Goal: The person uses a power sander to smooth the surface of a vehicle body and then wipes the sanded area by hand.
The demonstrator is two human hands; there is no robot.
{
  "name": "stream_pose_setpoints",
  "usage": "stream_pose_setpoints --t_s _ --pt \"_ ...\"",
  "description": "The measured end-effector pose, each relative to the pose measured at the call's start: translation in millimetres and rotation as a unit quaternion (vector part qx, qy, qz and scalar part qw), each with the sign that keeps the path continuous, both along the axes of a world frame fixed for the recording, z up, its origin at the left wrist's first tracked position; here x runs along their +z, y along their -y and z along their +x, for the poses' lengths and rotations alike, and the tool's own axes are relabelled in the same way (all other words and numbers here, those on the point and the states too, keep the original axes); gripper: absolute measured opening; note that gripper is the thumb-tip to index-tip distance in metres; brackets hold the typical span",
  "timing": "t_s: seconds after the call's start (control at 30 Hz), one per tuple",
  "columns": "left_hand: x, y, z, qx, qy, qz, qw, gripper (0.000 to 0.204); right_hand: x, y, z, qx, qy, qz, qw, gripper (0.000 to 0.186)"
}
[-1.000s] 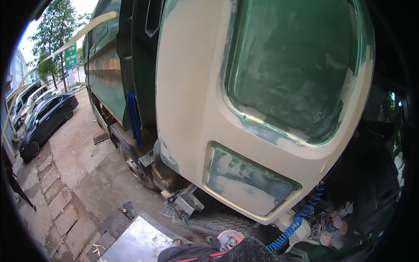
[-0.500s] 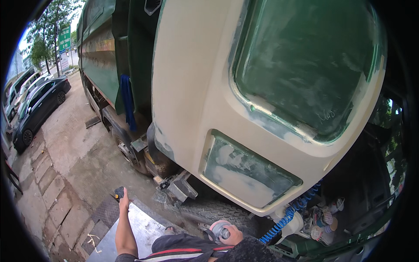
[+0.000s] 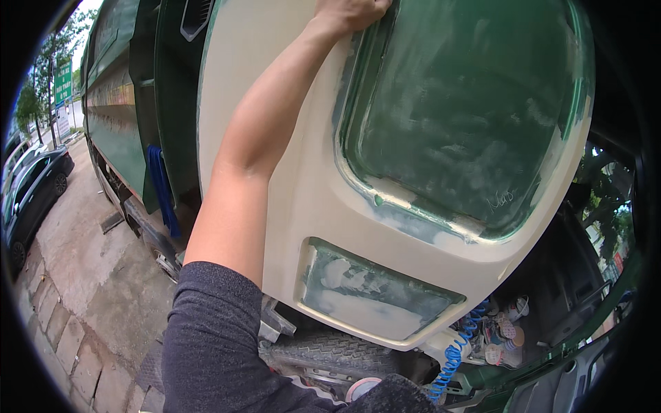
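My left arm reaches up across the beige-and-green truck cab panel (image 3: 303,199). At the top edge of the picture my left hand (image 3: 350,12) is closed against the panel, beside the upper left corner of the large green recess (image 3: 454,124). What its fingers hold, if anything, is hidden. Below lies a smaller recess (image 3: 382,292) with pale, patchy filler. At the bottom, a round pinkish-rimmed disc tool (image 3: 363,389) shows partly beside my dark right sleeve (image 3: 399,397). My right hand is out of sight.
A coiled blue hose (image 3: 454,354) hangs at the panel's lower right. Behind it, cups and small containers (image 3: 501,337) sit inside the cab. A large tyre (image 3: 337,352) is below the panel. Parked cars (image 3: 38,189) stand on the paving at the left.
My left hand, with a dark block in it before, has swung from low at the left up to the panel's top. My right hand, earlier on the round tool, has gone from view.
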State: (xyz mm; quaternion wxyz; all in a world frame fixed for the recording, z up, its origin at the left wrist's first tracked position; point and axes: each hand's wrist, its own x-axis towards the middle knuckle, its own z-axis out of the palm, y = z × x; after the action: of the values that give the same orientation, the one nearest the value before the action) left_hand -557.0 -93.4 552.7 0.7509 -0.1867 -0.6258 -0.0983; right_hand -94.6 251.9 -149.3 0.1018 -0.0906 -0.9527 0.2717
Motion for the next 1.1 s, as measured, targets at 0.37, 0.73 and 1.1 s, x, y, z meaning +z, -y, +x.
stream_pose_setpoints --t_s 0.37,0.73,1.1 --pt "-701 97 213 -0.143 0.783 -0.079 0.600 0.069 -24 -21 4 0.063 0.039 0.088 0.993 0.068" --pt "-193 26 73 -0.074 0.088 -0.042 0.992 0.067 10 -22 -6 -0.014 0.000 0.071 0.997 0.066" --pt "-694 58 204 -0.083 0.729 -0.184 0.655 0.077 65 -154 5 -0.252 -0.195 0.051 0.947 0.066"
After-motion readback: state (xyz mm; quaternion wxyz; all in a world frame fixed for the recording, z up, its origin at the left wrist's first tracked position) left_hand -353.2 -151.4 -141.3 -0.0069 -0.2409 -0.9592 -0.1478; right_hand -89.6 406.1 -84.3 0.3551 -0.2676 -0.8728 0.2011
